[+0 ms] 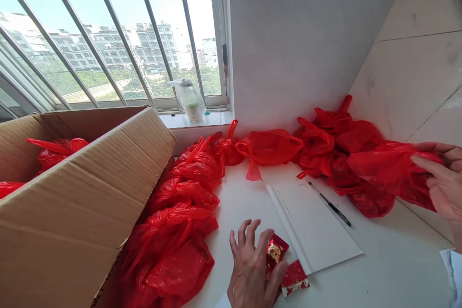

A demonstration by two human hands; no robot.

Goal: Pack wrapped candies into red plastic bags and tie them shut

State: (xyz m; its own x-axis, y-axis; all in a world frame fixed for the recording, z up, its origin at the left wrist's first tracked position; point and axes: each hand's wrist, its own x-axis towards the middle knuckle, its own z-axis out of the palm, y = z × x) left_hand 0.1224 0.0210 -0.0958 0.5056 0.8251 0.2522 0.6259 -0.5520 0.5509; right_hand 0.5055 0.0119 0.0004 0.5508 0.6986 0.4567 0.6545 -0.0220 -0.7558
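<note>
My left hand (252, 269) hovers low over the white table, fingers spread, its thumb side touching a small red-and-gold packet (276, 251); a second red packet (295, 278) lies just right of it. At the right edge my right hand (442, 180) pinches a red plastic bag (391, 168) and holds it up above the table. Several tied red bags (325, 142) are piled behind it against the wall.
A big open cardboard box (83, 202) with red bags inside stands at the left. More red bags (180, 231) lie heaped against it. A white notebook (314, 226) with a black pen (330, 204) lies mid-table. A wrapped jar (191, 98) sits on the barred window's sill.
</note>
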